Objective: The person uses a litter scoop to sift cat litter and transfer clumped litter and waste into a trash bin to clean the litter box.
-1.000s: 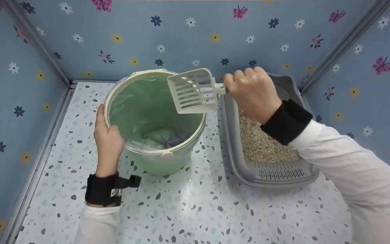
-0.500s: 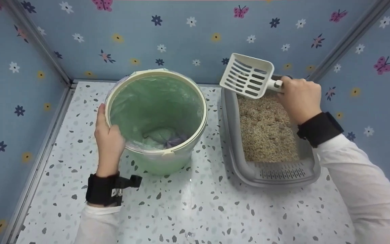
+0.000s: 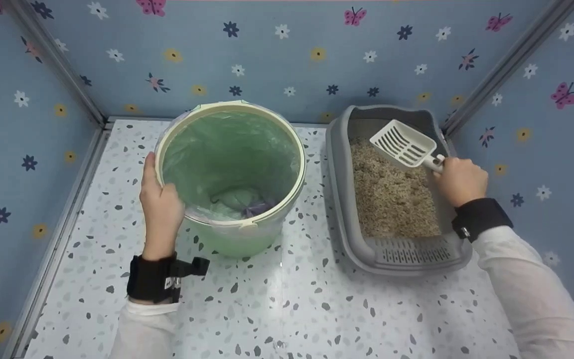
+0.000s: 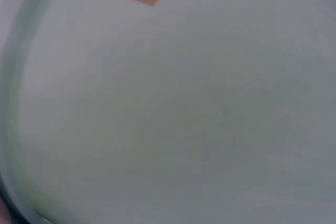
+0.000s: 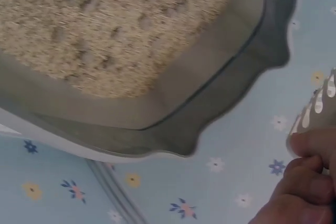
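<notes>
A white terrazzo-patterned floor (image 3: 287, 309) with dark speckles carries two things: a pale green bin (image 3: 230, 174) lined with a green bag stands at the left, and a grey litter tray (image 3: 366, 249) filled with beige litter sits just beside it at the right.

Only readable marking: orange-red print on the pale green outer wall of the waste bin (image 4: 173, 119), left wrist view, top edge of frame. Seen upside down and cropped: a ring-shaped character like "O", then strokes that look like "L" and "I". The rest is cut off, so no full word. Head and right wrist views show no text, labels or numbers.
</notes>
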`<state>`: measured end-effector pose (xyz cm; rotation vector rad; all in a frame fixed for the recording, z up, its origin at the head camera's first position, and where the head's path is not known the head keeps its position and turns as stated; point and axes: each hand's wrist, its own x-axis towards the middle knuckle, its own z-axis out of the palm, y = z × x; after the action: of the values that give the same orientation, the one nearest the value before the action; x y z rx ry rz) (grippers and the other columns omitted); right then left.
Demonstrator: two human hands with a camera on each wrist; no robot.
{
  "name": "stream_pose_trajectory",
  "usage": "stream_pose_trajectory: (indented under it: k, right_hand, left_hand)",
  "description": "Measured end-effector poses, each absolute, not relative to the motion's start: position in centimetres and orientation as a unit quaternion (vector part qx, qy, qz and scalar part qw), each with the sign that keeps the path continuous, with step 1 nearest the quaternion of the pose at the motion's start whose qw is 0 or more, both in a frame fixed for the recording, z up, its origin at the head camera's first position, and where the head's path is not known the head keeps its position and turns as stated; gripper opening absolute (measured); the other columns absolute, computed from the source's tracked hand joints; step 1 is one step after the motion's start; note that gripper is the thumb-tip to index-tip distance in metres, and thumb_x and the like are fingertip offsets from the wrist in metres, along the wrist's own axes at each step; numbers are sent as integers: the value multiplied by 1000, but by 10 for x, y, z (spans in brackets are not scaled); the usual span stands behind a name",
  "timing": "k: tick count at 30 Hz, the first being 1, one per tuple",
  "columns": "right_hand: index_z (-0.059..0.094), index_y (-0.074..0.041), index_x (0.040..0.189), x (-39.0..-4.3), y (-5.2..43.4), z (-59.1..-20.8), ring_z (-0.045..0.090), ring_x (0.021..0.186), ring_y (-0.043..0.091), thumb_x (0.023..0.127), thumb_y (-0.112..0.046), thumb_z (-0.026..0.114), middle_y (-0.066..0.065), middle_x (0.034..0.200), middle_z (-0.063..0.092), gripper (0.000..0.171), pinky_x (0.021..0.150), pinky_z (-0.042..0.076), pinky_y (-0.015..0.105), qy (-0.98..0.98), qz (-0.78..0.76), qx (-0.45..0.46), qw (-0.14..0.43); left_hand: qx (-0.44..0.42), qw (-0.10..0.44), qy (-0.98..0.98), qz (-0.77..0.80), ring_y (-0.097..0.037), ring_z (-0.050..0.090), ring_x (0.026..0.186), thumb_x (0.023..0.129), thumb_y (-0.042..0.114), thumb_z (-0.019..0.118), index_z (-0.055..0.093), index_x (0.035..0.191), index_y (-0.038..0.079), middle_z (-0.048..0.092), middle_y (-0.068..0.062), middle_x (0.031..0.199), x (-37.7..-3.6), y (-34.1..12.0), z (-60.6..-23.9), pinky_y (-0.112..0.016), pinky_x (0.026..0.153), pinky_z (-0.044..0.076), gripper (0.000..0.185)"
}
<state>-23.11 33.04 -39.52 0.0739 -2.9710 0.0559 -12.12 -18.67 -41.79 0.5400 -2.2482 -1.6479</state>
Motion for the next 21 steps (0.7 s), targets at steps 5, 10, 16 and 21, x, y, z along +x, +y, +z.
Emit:
stream_pose_trajectory:
  k: [5, 10, 16, 21]
  right_hand:
    - [54, 3, 72, -219, 347, -414, 56, 57, 42, 89, -25, 57, 26, 67, 57, 32, 42, 40, 52, -1000, 4, 11, -25]
    - [58, 3, 76, -204, 359, -431, 58, 60, 38, 90, -28, 56, 23, 70, 59, 35, 49, 44, 53, -994, 5, 0, -107]
    - [43, -8, 57, -188, 370, -442, 50, 51, 29, 89, -53, 53, 13, 57, 50, 56, 43, 39, 46, -988, -10, -2, -151]
    - [46, -9, 62, -179, 374, -440, 48, 57, 26, 91, -60, 40, 7, 60, 43, 59, 53, 40, 45, -973, -19, -17, -228]
  left_hand:
    - [189, 148, -780, -577, -16, 17, 141, 91, -6, 26, 12, 153, 12, 13, -4, 158, -122, -187, -418, -32, 114, 24, 66]
    - [191, 144, -780, -579, -16, 14, 142, 91, -5, 26, 11, 153, 14, 12, -3, 158, -122, -186, -419, -32, 115, 21, 66]
    - [184, 150, -776, -585, -18, 17, 142, 90, -6, 26, 13, 152, 11, 14, -5, 158, -122, -185, -419, -34, 114, 24, 66]
    - [181, 156, -773, -587, -19, 19, 141, 89, -7, 26, 14, 152, 10, 15, -6, 157, -122, -186, -418, -35, 113, 26, 66]
